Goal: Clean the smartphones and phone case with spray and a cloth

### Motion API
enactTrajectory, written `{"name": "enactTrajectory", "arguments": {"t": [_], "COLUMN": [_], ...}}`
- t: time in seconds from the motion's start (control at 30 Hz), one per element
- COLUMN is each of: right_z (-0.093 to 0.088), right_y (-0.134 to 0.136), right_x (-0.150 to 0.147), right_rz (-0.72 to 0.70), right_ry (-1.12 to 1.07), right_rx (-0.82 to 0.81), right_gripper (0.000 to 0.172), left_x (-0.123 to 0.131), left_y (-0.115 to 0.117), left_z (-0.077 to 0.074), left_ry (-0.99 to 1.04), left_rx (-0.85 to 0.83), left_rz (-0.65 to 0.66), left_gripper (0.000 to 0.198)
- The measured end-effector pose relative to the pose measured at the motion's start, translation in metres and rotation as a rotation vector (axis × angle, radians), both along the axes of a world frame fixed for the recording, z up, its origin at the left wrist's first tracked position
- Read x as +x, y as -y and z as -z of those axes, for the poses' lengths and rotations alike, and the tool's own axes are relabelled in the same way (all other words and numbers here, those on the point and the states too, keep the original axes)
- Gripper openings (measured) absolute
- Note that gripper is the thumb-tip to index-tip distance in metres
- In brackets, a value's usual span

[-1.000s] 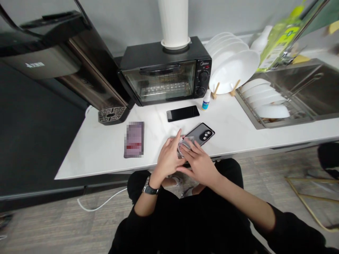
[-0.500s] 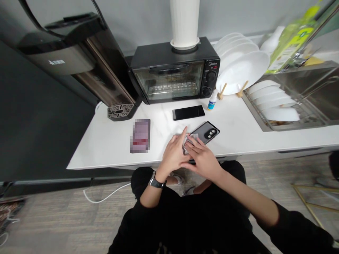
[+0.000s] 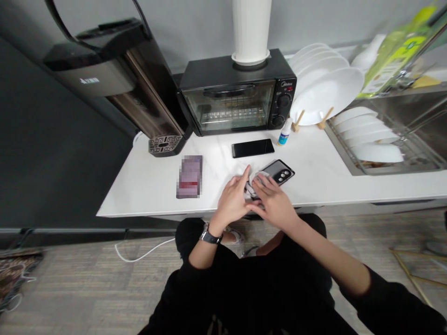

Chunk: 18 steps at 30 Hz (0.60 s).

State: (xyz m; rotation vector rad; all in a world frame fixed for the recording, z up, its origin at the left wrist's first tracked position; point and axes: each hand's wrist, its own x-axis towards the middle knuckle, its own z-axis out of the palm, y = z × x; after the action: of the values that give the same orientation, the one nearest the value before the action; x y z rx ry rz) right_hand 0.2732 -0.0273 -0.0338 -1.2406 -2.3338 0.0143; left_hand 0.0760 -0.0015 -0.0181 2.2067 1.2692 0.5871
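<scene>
A dark phone case with a camera cutout lies near the front edge of the white counter. My right hand presses a small pale cloth onto the case with flat fingers. My left hand, with a wristwatch on that wrist, rests against the case's left side and steadies it, fingers stretched along its edge. Most of the case is hidden under my hands.
A black phone lies face up behind the case, and a small dropper bottle stands by the black toaster oven. A blurred card-like item lies to the left. White plates and a dish rack fill the right.
The view has shifted, so everything sits further right in the picture. My right hand has slid the cloth a little up the case toward the camera cutout; my left hand keeps its hold.
</scene>
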Motion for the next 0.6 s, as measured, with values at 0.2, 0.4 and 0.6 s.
{"name": "enactTrajectory", "arguments": {"t": [0.2,0.4,0.6], "right_z": [-0.007,-0.005,-0.006], "right_y": [0.023,-0.011,0.013], "right_x": [0.047,0.071,-0.022], "right_rz": [-0.066,0.259,-0.038], "right_ry": [0.033,0.088,-0.073], "right_rx": [-0.056,0.031,-0.047], "right_gripper": [0.043,0.051,0.066], "left_x": [0.0,0.003,-0.001], "left_y": [0.001,-0.002,-0.001], "left_z": [-0.004,-0.005,0.0], "left_ry": [0.019,0.021,0.007], "left_rx": [0.013,0.02,0.007], "left_rz": [0.048,0.057,0.021], "left_gripper": [0.124,0.124,0.119]}}
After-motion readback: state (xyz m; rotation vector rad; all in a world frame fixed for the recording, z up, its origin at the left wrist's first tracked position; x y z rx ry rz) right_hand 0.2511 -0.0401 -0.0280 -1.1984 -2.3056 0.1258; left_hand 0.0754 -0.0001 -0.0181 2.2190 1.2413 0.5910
